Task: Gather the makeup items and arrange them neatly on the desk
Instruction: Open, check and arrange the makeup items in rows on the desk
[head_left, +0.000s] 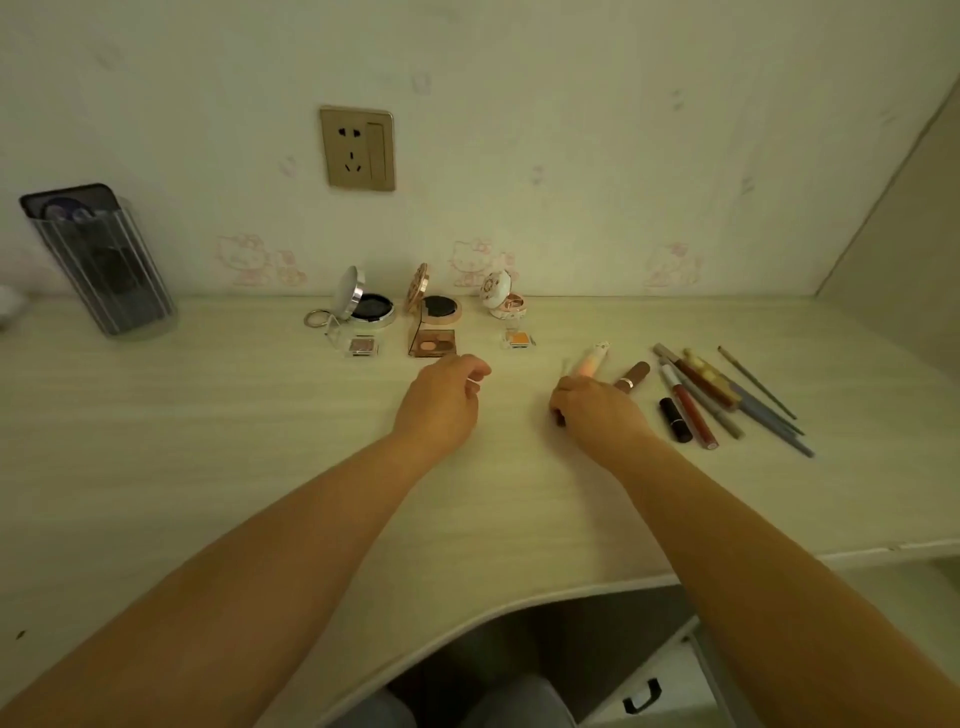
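Observation:
Along the wall stand three open compacts: silver (363, 306), gold (435, 307) and white floral (503, 301). In front of them lie a small clear eyeshadow (362, 345), a brown palette (432, 342) and an orange eyeshadow (518, 339). My left hand (444, 400) hovers just before the palette, fingers loosely curled, holding nothing I can make out. My right hand (592, 410) curls over the near end of a pink tube (589, 362). To its right lie a brown lipstick (632, 376), a black lipstick (675, 413), a red lip gloss (688, 410) and several pencils and brushes (748, 397).
A clear ribbed holder (111, 270) with a dark phone stands at the far left. A wall socket (357, 148) sits above the compacts. A key ring (315, 318) lies by the silver compact. The desk's front edge (467, 618) curves inward; a drawer handle (642, 696) shows below.

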